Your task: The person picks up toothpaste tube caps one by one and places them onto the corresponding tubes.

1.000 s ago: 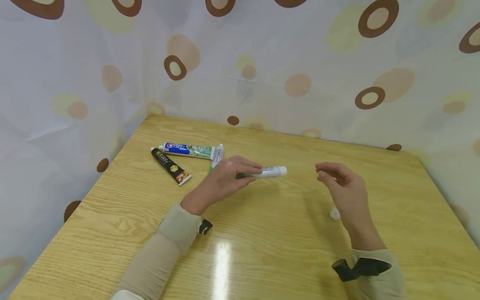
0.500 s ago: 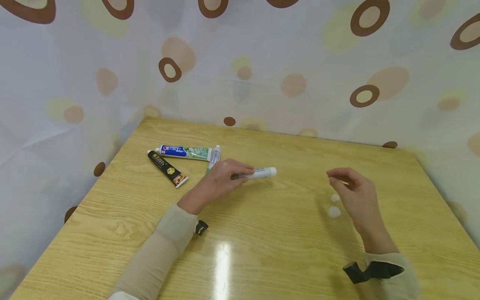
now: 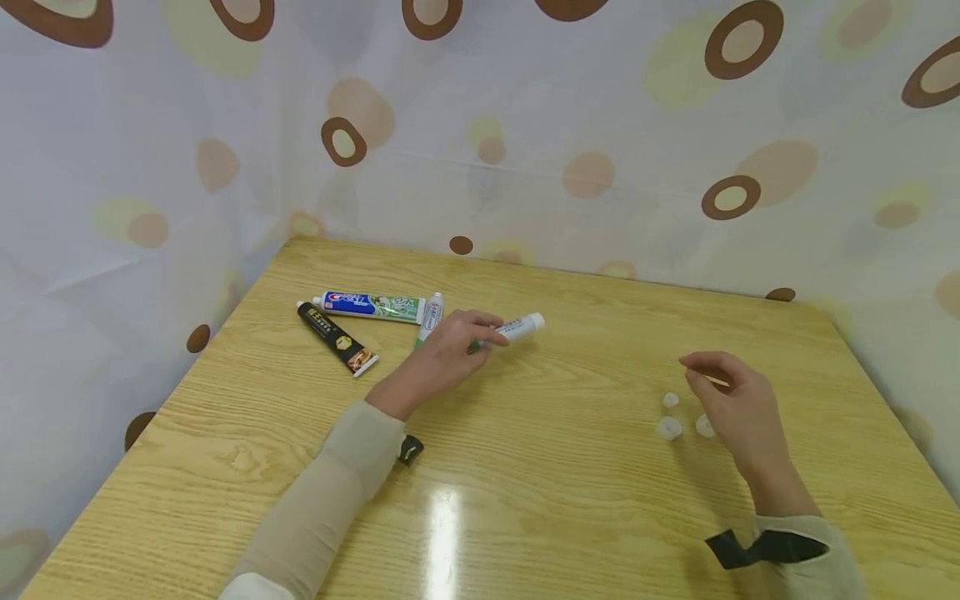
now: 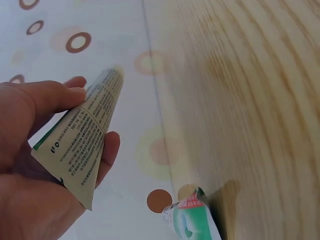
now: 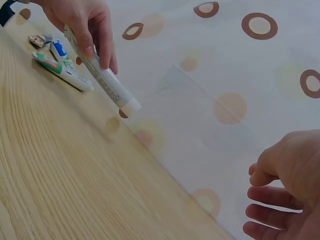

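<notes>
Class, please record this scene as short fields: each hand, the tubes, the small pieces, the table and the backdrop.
Left hand: grips a white tube, raised off the table
Right hand: no object visible in its fingers
Tubes lying down: black tube, blue-and-green tube, white-and-green tube
Small white pieces: three, near the right hand, which partly hides one in the head view
Table: light wood grain
Backdrop: white, with rounded coloured shapes

Round the back and sides of a glossy, yellow-brown wood-grain table (image 3: 555,467) hung white fabric sheeting (image 3: 480,92), spotted brown and peach!
</notes>
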Demonstrator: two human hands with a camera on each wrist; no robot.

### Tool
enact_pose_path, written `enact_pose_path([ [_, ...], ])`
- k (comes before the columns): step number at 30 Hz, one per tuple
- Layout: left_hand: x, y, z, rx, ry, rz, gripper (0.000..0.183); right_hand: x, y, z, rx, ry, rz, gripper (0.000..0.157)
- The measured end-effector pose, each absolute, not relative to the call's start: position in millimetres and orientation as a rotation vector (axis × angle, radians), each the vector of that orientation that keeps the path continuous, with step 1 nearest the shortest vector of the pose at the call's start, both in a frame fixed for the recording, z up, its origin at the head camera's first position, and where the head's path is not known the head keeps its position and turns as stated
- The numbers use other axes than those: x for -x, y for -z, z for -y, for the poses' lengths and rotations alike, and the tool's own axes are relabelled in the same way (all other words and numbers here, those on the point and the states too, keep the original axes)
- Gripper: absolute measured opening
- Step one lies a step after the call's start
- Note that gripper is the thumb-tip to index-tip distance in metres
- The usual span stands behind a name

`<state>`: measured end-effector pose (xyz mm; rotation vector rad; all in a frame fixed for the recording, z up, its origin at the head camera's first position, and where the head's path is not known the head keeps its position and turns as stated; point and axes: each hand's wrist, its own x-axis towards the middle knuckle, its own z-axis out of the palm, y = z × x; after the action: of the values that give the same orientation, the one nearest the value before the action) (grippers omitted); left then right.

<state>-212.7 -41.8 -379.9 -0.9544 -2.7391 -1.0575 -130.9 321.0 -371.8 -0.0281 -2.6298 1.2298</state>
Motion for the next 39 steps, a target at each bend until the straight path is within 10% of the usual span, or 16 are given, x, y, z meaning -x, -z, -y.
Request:
enact_pose_path([
  [39, 216, 391, 16, 0.748, 0.718, 3.039, 0.042, 123, 382, -327, -0.216, -0.849, 3.004, 0.027],
])
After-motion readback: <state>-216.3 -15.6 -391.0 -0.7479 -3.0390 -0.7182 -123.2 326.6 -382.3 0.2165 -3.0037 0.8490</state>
